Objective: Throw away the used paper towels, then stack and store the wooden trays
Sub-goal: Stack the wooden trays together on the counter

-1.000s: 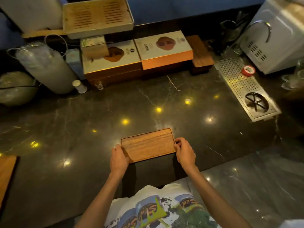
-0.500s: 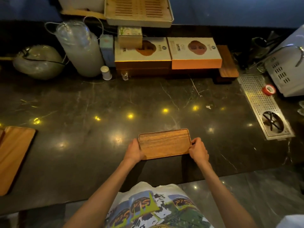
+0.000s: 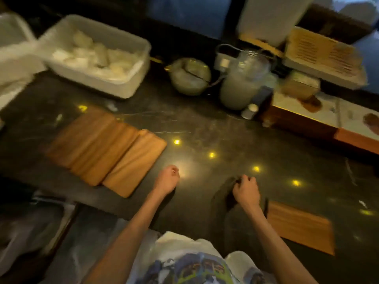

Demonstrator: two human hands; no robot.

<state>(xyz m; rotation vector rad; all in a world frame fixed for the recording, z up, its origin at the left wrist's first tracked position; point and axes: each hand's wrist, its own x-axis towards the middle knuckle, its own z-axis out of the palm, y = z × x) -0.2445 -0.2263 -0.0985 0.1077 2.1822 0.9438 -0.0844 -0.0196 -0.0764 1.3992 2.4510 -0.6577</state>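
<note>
The view is blurred by motion. A small wooden tray (image 3: 299, 226) lies flat near the front edge of the dark marble counter (image 3: 215, 128), at the right, with no hand on it. A row of overlapping wooden trays (image 3: 106, 148) lies on the counter at the left. My left hand (image 3: 167, 177) hovers over the counter between the two, fingers curled, holding nothing. My right hand (image 3: 246, 191) is just left of the single tray, fingers also curled and empty. No paper towel is clearly visible on the counter.
A white plastic tub (image 3: 131, 83) with white rolled items stands at the back left. Behind are a round glass pot (image 3: 190, 75), a bagged stack of cups (image 3: 244, 85), flat gift boxes (image 3: 307, 117) and a slatted tea tray (image 3: 324, 56). The counter's front edge runs below my hands.
Both hands have let go of the small wooden tray, which now lies at the right. The view has swung left, bringing the row of trays and the white tub into sight.
</note>
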